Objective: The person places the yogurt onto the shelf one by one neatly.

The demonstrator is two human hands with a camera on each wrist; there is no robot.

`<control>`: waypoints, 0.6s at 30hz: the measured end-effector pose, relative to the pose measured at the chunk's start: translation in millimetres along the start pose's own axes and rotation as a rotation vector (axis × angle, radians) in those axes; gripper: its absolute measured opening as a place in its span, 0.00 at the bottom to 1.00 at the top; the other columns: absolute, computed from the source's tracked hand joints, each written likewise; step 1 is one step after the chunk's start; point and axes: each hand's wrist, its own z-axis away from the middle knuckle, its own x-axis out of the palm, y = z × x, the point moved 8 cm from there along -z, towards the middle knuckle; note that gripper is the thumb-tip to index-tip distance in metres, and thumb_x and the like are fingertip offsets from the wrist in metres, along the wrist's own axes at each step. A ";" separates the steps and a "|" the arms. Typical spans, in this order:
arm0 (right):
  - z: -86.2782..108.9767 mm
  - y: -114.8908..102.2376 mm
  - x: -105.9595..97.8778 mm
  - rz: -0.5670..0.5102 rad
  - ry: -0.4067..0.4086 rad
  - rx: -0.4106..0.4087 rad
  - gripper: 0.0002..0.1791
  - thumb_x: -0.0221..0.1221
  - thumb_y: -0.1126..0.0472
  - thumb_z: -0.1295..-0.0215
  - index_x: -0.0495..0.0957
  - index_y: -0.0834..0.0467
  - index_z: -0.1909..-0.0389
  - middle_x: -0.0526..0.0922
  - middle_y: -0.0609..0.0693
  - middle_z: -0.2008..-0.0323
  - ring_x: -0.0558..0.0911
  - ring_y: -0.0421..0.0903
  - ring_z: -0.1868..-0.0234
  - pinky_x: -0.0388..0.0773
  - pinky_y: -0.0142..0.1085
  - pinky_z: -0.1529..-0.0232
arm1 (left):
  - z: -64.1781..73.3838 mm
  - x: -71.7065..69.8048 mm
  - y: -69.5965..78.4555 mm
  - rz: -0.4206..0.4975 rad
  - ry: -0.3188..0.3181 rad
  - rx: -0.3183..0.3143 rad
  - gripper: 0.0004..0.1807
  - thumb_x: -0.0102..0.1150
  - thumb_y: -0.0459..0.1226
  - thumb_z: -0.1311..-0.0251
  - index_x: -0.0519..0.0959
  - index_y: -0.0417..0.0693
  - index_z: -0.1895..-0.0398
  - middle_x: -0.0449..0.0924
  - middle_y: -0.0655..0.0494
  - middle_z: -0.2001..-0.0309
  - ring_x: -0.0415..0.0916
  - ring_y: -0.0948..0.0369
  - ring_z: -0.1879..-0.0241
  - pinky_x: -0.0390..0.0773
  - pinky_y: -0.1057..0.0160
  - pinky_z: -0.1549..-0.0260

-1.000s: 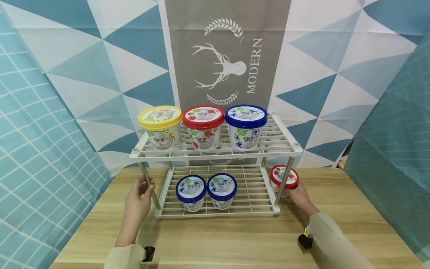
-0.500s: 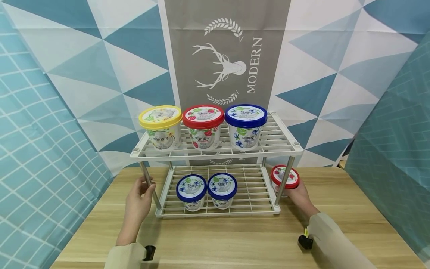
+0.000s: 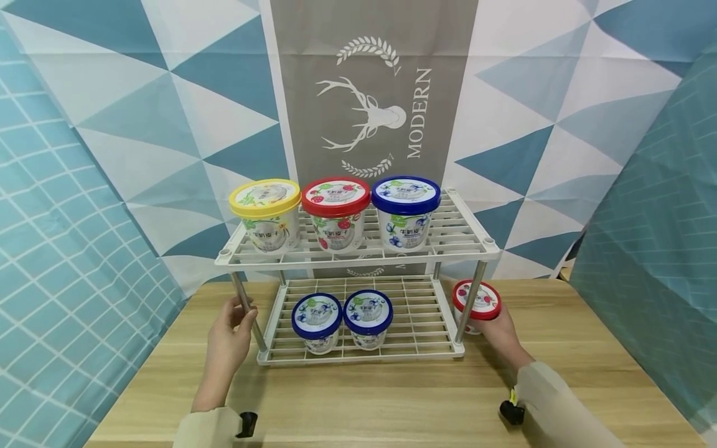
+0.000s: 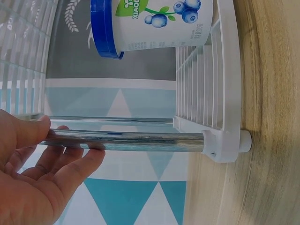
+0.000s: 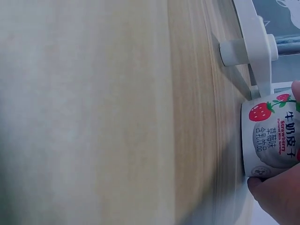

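Note:
My left hand (image 3: 228, 341) holds the front left metal post (image 4: 140, 140) of a white two-tier rack (image 3: 358, 259). In the left wrist view, thumb and fingers lie on opposite sides of the post. Past the rack's right end, my right hand (image 3: 497, 330) grips a red-lidded strawberry tub (image 3: 477, 301). The front right post partly covers this tub in the head view. The right wrist view shows its printed side (image 5: 274, 133) close to the tabletop; whether its base touches the wood I cannot tell. Only part of the right hand shows there.
On the upper shelf stand a yellow-lidded tub (image 3: 266, 214), a red-lidded tub (image 3: 336, 214) and a blue-lidded tub (image 3: 406, 214). Two smaller blue-lidded tubs (image 3: 317, 320) (image 3: 368, 314) sit on the lower shelf. A patterned cloth (image 3: 515, 124) hangs behind the wooden table (image 3: 358, 398).
The head view has shifted slightly. The strawberry tub has moved a little to the right relative to the rack, still in my right hand. My left hand stays on the post.

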 end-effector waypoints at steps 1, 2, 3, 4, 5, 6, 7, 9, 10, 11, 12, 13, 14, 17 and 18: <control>1.7 0.6 -1.0 -0.007 0.005 0.005 0.50 0.67 0.59 0.46 0.46 0.60 0.28 0.58 0.63 0.32 0.59 0.59 0.31 0.56 0.54 0.32 | 0.1 -0.1 0.4 0.003 -0.002 0.001 0.15 0.49 0.35 0.33 0.69 0.43 0.45 0.78 0.36 0.51 0.76 0.43 0.52 0.71 0.44 0.51; 3.4 1.2 -1.9 -0.012 0.009 0.010 0.50 0.67 0.60 0.46 0.46 0.60 0.28 0.58 0.63 0.32 0.59 0.59 0.32 0.56 0.54 0.32 | 0.2 0.1 0.3 0.003 -0.005 0.000 0.15 0.49 0.35 0.32 0.68 0.43 0.45 0.78 0.36 0.51 0.76 0.43 0.51 0.71 0.44 0.51; 5.4 2.1 -2.9 -0.018 0.014 0.019 0.50 0.67 0.59 0.47 0.46 0.61 0.29 0.58 0.63 0.32 0.59 0.59 0.32 0.56 0.54 0.32 | 0.1 0.2 0.3 0.003 -0.007 -0.003 0.15 0.49 0.35 0.32 0.68 0.43 0.45 0.78 0.36 0.51 0.76 0.43 0.51 0.71 0.44 0.51; 6.9 3.3 -3.6 -0.023 0.018 0.031 0.51 0.67 0.59 0.47 0.45 0.61 0.28 0.58 0.63 0.32 0.58 0.59 0.32 0.56 0.54 0.33 | 0.3 0.1 -0.3 0.001 -0.008 -0.006 0.15 0.49 0.35 0.32 0.68 0.44 0.45 0.78 0.36 0.50 0.76 0.43 0.51 0.70 0.43 0.51; 8.5 4.3 -4.3 -0.019 0.021 0.042 0.52 0.68 0.58 0.47 0.45 0.61 0.28 0.57 0.63 0.32 0.58 0.59 0.31 0.56 0.54 0.33 | 0.4 0.1 -0.9 -0.001 -0.009 -0.010 0.15 0.49 0.35 0.32 0.68 0.44 0.45 0.78 0.37 0.50 0.76 0.44 0.51 0.71 0.43 0.51; 10.0 5.4 -5.1 -0.017 0.024 0.054 0.53 0.68 0.58 0.48 0.44 0.61 0.28 0.57 0.64 0.31 0.58 0.59 0.31 0.56 0.54 0.33 | 0.4 0.0 -1.3 -0.004 -0.009 -0.011 0.15 0.48 0.35 0.32 0.68 0.44 0.44 0.78 0.37 0.50 0.76 0.44 0.51 0.71 0.44 0.51; 11.2 6.6 -6.0 -0.011 0.027 0.063 0.54 0.68 0.57 0.48 0.43 0.62 0.28 0.56 0.64 0.31 0.57 0.60 0.31 0.56 0.54 0.33 | 0.4 0.1 -1.8 -0.007 -0.011 -0.013 0.15 0.48 0.35 0.32 0.68 0.44 0.44 0.78 0.37 0.50 0.76 0.44 0.50 0.71 0.43 0.51; 13.1 9.3 -8.4 0.004 0.035 0.079 0.55 0.69 0.56 0.49 0.43 0.63 0.28 0.55 0.65 0.31 0.57 0.61 0.31 0.56 0.55 0.33 | 0.5 0.2 -2.2 -0.011 -0.015 -0.017 0.15 0.48 0.35 0.32 0.68 0.44 0.44 0.78 0.38 0.50 0.75 0.44 0.50 0.71 0.43 0.51; 13.9 10.5 -9.7 0.013 0.038 0.085 0.55 0.69 0.55 0.49 0.42 0.63 0.29 0.55 0.65 0.31 0.57 0.61 0.31 0.56 0.55 0.33 | 0.4 0.3 -2.1 -0.013 -0.015 -0.015 0.15 0.48 0.35 0.32 0.68 0.44 0.44 0.78 0.38 0.50 0.76 0.44 0.50 0.71 0.43 0.52; 15.2 11.1 -11.1 0.021 0.039 0.090 0.56 0.69 0.54 0.49 0.42 0.63 0.29 0.55 0.66 0.31 0.57 0.61 0.31 0.57 0.55 0.34 | 0.1 0.4 -2.1 -0.013 -0.016 -0.014 0.15 0.48 0.35 0.32 0.68 0.44 0.44 0.78 0.38 0.50 0.75 0.44 0.50 0.72 0.43 0.52; 15.9 11.5 -12.7 0.016 0.042 0.092 0.56 0.69 0.54 0.50 0.43 0.63 0.29 0.56 0.65 0.31 0.57 0.61 0.31 0.57 0.55 0.34 | -0.1 0.5 -2.0 -0.012 -0.017 -0.014 0.15 0.48 0.35 0.32 0.68 0.44 0.44 0.78 0.37 0.50 0.75 0.44 0.50 0.72 0.43 0.52; 17.1 11.5 -14.1 0.026 0.042 0.094 0.56 0.69 0.52 0.50 0.43 0.64 0.29 0.55 0.66 0.32 0.57 0.61 0.32 0.57 0.56 0.34 | 0.0 0.4 -1.9 -0.013 -0.018 -0.014 0.15 0.48 0.35 0.32 0.68 0.44 0.43 0.78 0.37 0.50 0.75 0.44 0.50 0.71 0.43 0.52; 18.5 11.9 -15.8 0.032 0.046 0.100 0.56 0.69 0.52 0.50 0.43 0.64 0.29 0.56 0.66 0.32 0.57 0.61 0.32 0.57 0.56 0.34 | 0.1 0.4 -1.7 -0.014 -0.019 -0.012 0.16 0.48 0.35 0.32 0.67 0.44 0.43 0.78 0.37 0.50 0.75 0.44 0.50 0.71 0.43 0.52; 23.9 9.7 -20.4 0.026 0.051 0.109 0.57 0.69 0.52 0.50 0.42 0.65 0.29 0.56 0.66 0.32 0.58 0.61 0.32 0.56 0.56 0.34 | -0.1 0.3 -1.3 -0.018 -0.019 -0.009 0.16 0.48 0.36 0.32 0.67 0.44 0.43 0.78 0.37 0.50 0.75 0.44 0.50 0.71 0.43 0.52; 25.6 8.5 -22.0 0.029 0.054 0.108 0.57 0.69 0.51 0.50 0.42 0.65 0.29 0.55 0.67 0.32 0.57 0.62 0.32 0.56 0.56 0.33 | -0.1 0.2 -1.0 -0.019 -0.019 -0.006 0.16 0.47 0.36 0.32 0.67 0.44 0.43 0.78 0.37 0.50 0.75 0.44 0.50 0.71 0.43 0.53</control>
